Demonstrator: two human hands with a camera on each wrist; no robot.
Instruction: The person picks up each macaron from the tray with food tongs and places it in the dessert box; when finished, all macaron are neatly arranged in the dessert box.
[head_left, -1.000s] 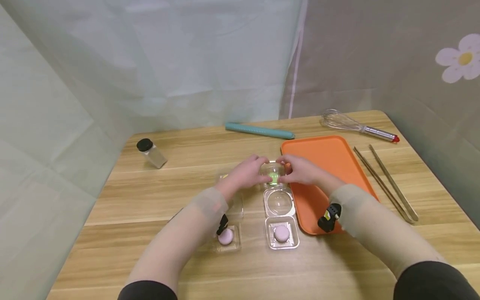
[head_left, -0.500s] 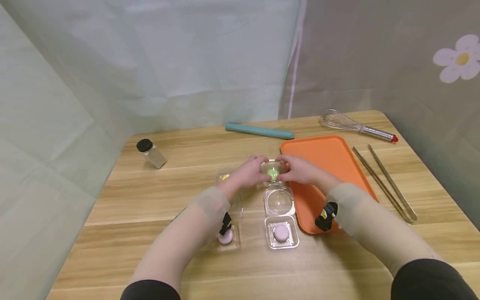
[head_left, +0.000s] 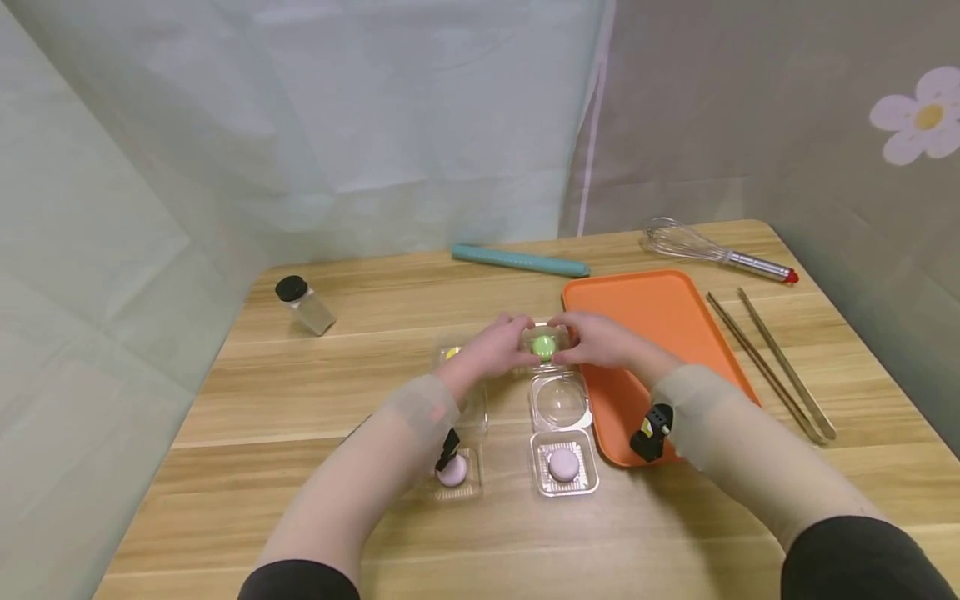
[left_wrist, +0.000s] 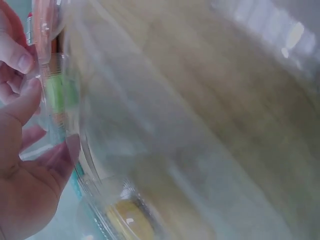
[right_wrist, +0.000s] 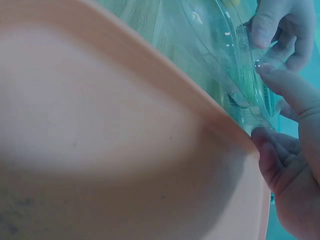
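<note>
Pale cloth backdrop [head_left: 412, 125] behind, plus gray cloth [head_left: 712, 108] with a flower print [head_left: 928, 117] at right; wood-grain tabletop [head_left: 300, 417] below. Left hand [head_left: 497, 345] and right hand [head_left: 600, 340] meet at the farther clear box [head_left: 542, 327], left of the orange tray [head_left: 645, 300] and right by its edge. Each grip is clamped on the box, thumb on the near side, fingers on the far side. Green disc [head_left: 543, 347] is inside that box, between the hands; can't tell if its lid is fastened. Nearer, in line: a clear domed lid [head_left: 560, 402], then a clear tub [head_left: 538, 483] with a lilac disc [head_left: 564, 464]. Left of these, partly under the left arm: a yellow disc [left_wrist: 131, 220] in clear plastic, and a second lilac disc [head_left: 452, 472] in its own clear tray. Far edge: teal rod [head_left: 520, 260]; whisk [head_left: 720, 250] at far right, red-tipped handle. Metal tongs [head_left: 786, 362] lie right of the orange tray. Black-capped jar [head_left: 307, 308] stands at far left.
</note>
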